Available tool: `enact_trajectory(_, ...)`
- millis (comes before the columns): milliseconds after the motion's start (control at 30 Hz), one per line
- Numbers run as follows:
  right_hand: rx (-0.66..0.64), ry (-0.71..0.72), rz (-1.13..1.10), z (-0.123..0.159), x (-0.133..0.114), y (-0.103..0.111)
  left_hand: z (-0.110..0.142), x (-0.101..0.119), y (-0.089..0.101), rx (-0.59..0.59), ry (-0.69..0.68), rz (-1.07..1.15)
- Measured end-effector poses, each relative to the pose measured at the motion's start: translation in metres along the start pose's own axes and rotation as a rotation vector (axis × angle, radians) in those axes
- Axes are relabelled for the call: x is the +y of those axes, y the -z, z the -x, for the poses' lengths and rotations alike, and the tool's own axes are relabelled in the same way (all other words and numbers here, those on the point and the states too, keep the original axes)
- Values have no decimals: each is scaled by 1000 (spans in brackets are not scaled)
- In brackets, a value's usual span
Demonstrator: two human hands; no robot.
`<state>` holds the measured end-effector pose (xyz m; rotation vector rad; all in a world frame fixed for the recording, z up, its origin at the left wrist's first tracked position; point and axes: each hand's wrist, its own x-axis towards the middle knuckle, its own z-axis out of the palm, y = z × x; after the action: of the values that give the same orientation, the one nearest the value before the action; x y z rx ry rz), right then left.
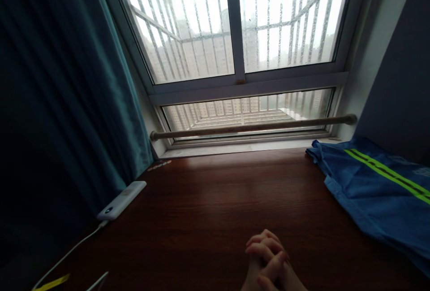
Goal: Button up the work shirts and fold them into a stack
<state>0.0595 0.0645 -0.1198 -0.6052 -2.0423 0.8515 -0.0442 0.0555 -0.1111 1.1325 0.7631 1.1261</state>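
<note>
My two hands are clasped together low in the middle of the head view, resting on a dark wooden surface (208,201). My left hand (258,255) and my right hand (280,269) have their fingers interlaced, and nothing shows between them. The nearest thing is a blue garment (379,192) with yellow-green stripes, spread out to the right of my hands and not touching them.
A white power bank (121,199) lies at the left edge with a white cable (69,254) running toward me. A teal curtain (67,102) hangs on the left. Behind the surface are a barred window (235,26) and a horizontal rod (251,126). A yellow strip (52,283) sits bottom left.
</note>
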Motion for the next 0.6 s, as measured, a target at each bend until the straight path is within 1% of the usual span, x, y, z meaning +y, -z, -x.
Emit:
enact_trajectory(100, -4, 5, -9, -1, -2, 0, 0, -1, -1, 30, -92, -63)
enact_trajectory(200, -9, 26, -15, -2, -4, 2, -1, -3, -2, 13, -94, -54)
enact_trajectory(400, -4, -3, -22, -4, -7, 3, -2, -8, -1, 68, -121, -73)
enact_trajectory(600, -5, 8, -4, -5, -10, 3, -1, -8, -2, 54, -115, -74)
